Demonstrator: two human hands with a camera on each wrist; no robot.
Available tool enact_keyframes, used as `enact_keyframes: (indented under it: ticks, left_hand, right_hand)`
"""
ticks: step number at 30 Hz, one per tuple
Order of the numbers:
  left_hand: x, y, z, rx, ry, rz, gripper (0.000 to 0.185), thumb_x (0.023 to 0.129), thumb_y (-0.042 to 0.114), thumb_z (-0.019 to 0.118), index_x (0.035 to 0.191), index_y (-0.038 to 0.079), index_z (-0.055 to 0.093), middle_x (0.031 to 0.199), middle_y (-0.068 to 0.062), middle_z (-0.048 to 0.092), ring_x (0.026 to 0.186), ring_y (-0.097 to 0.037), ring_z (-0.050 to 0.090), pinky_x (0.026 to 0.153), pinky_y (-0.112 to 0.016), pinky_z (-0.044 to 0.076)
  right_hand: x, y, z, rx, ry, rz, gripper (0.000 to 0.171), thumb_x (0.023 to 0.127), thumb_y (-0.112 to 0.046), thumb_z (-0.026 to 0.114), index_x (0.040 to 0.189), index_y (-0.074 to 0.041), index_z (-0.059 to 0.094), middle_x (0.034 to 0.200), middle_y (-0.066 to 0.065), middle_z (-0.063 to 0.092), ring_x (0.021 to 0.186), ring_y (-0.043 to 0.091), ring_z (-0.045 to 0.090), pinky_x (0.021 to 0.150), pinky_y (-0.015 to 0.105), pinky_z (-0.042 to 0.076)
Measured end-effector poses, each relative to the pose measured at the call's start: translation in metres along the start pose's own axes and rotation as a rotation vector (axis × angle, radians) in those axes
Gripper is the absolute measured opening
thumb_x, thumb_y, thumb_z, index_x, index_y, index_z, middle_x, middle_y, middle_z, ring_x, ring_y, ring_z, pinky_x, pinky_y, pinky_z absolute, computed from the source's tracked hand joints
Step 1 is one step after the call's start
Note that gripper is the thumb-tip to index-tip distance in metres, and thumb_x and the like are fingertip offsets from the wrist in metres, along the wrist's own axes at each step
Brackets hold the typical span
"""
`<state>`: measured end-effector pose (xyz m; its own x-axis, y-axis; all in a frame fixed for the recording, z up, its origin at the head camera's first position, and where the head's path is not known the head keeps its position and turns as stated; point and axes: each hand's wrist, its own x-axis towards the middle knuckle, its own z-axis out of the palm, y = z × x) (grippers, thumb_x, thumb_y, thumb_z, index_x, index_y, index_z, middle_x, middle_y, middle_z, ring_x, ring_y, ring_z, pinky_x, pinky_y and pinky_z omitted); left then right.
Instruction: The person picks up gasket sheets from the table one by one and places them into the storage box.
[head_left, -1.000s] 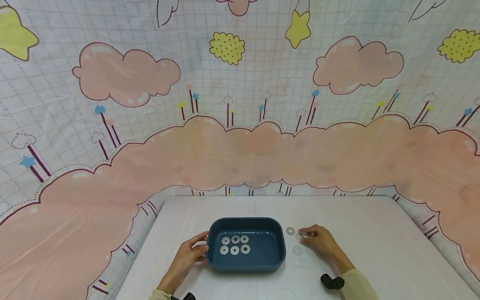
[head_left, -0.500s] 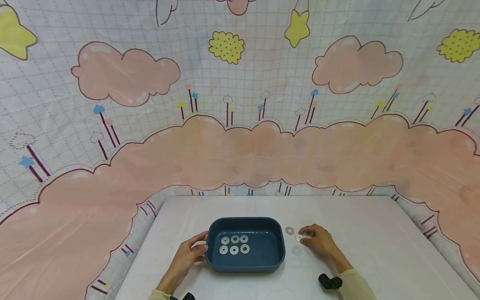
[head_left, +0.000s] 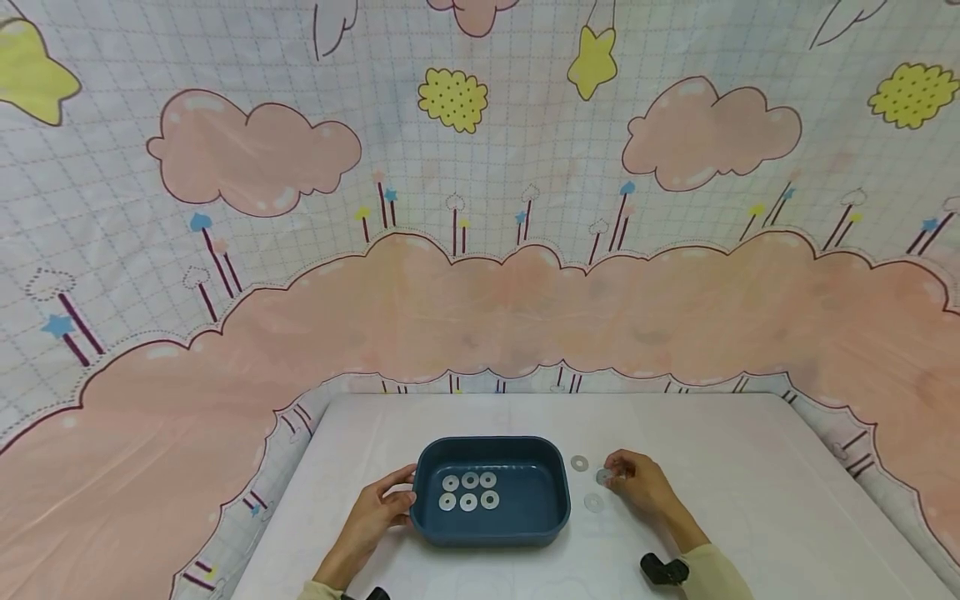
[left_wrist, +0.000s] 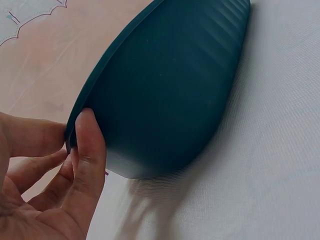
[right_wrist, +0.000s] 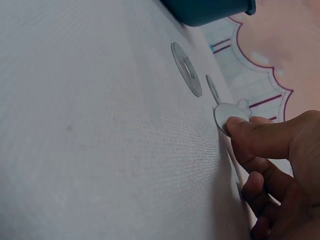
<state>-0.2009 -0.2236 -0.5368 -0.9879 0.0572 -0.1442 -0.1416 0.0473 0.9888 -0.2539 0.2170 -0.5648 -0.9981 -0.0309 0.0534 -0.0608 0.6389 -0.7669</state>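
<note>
A dark blue tray (head_left: 558, 492) sits on the white table and holds several flat metal washers (head_left: 468, 491) in two rows. My left hand (head_left: 396, 497) grips the tray's left rim; in the left wrist view its thumb (left_wrist: 90, 150) lies on the tray's outer wall (left_wrist: 170, 90). Right of the tray, my right hand (head_left: 617, 477) pinches one washer (head_left: 604, 477) between thumb and fingertips. In the right wrist view that washer (right_wrist: 227, 116) is tipped up on its edge at my thumb tip (right_wrist: 245, 132). Two more washers lie loose on the cloth, one farther (head_left: 579, 462) and one nearer (head_left: 593, 502).
The white tabletop (head_left: 750, 500) spreads wide to the right and behind the tray. A patterned cloud curtain (head_left: 480, 292) hangs behind and around the table. A corner of the tray (right_wrist: 210, 7) and a flat washer (right_wrist: 186, 69) show in the right wrist view.
My right hand's fingertips have closed on the washer, which has tipped up from lying flat. The left hand and tray have stayed put.
</note>
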Motion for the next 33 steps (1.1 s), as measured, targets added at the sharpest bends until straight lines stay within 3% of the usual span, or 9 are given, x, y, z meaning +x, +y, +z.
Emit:
enact_keyframes:
  ticks: [16,26,33]
  left_hand:
    - [0.001,0.0,0.0,0.004,-0.001,-0.006,0.053,0.091,0.003,0.064,0.142,0.0,0.049,0.125,-0.016,0.055,0.088,-0.013,0.065,0.068,-0.029,0.057]
    - [0.0,0.003,0.0,-0.008,-0.008,-0.012,0.054,0.092,0.002,0.063,0.143,-0.001,0.047,0.128,-0.018,0.053,0.086,-0.011,0.064,0.067,-0.029,0.057]
    - [0.001,0.003,0.0,0.002,-0.001,-0.019,0.054,0.092,0.003,0.063,0.143,-0.001,0.047,0.128,-0.017,0.054,0.086,-0.011,0.064,0.067,-0.03,0.057]
  right_hand:
    - [-0.009,-0.007,-0.011,0.104,0.016,-0.006,0.011,0.085,-0.003,0.071,0.095,-0.005,0.068,0.087,0.005,0.066,0.074,0.007,0.056,0.07,0.02,0.045]
    - [-0.017,-0.019,-0.019,0.277,-0.033,0.033,0.016,0.088,-0.005,0.069,0.103,0.001,0.066,0.093,0.013,0.066,0.072,0.015,0.066,0.061,0.024,0.052]
    - [-0.02,-0.029,-0.025,0.3,-0.027,0.009,0.02,0.09,-0.006,0.067,0.108,0.002,0.065,0.096,0.014,0.066,0.074,0.015,0.069,0.061,0.025,0.054]
